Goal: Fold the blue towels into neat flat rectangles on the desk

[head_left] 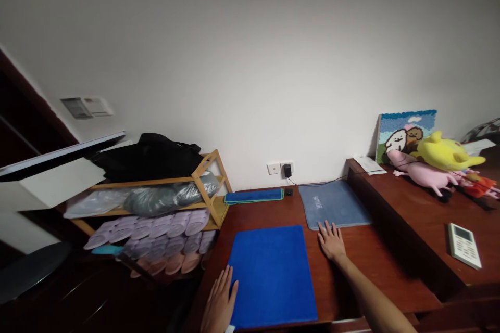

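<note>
A bright blue cloth [273,276] lies spread flat on the reddish-brown wooden table [369,255]. At its left edge rests my left hand [220,299], palm down, fingers stretched out and touching the cloth's border. My right hand [331,241] is flat on the table to the right of the blue cloth, fingers spread. Its fingertips reach the near edge of a grey-blue cloth [339,203] with pale lettering. Along the wall, a folded dark blue cloth [253,196] with a green edge lies at the back of the table.
A raised ledge at right holds a remote control [464,245], a pink plush toy [424,173], a yellow plush toy [443,152] and a dog picture [406,127]. A black plug [287,169] trails a cord. At left stands a wooden rack [213,187] with several slippers and a black bag [150,158].
</note>
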`<state>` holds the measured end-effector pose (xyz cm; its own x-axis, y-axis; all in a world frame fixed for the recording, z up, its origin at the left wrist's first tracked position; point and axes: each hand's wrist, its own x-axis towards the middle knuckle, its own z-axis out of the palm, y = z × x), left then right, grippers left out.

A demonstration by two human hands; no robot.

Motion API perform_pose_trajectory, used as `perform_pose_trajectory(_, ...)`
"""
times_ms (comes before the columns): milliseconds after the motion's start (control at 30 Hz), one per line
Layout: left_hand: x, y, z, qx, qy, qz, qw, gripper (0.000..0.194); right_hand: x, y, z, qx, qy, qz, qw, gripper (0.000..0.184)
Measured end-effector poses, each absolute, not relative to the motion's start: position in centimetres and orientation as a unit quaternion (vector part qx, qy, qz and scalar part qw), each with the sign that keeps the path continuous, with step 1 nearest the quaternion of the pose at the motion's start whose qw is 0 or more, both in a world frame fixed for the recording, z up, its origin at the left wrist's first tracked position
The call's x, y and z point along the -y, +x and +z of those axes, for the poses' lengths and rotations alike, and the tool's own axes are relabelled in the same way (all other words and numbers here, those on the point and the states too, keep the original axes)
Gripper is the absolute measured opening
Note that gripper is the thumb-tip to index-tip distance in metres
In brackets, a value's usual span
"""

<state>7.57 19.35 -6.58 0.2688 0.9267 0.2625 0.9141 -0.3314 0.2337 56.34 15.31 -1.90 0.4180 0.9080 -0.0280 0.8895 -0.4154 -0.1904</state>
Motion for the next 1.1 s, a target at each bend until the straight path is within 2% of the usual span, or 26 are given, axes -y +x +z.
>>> perform_pose_trajectory(267,-19.4,7.8,-5.6,-0.581,0.806,0.116,0.018,0.072,-11.6,52.2,-1.3,0.525,-0.846,0.077,0.052,0.060)
perform_pose_trajectory(500,-19.2,5.8,-4.1,-0.600,0.799,0.037,0.000,0.073,-5.8,48.9,-3.4,0.534,-0.840,0.047,0.080,0.059)
perform_pose_trajectory(767,-18.3,4.4,-3.0,-0.625,0.780,0.014,-0.018,0.073,-1.1,48.1,-4.8,0.530,-0.839,0.014,0.118,0.058)
perform_pose_trajectory(900,-17.5,3.4,-2.3,-0.627,0.776,0.063,-0.024,0.068,1.1,47.1,-4.0,0.551,-0.818,-0.014,0.167,0.057)
perform_pose_trajectory(1100,-12.5,1.9,-1.4,-0.522,0.827,0.207,-0.024,0.050,3.9,42.8,-3.0,0.713,-0.653,-0.001,0.255,0.052)
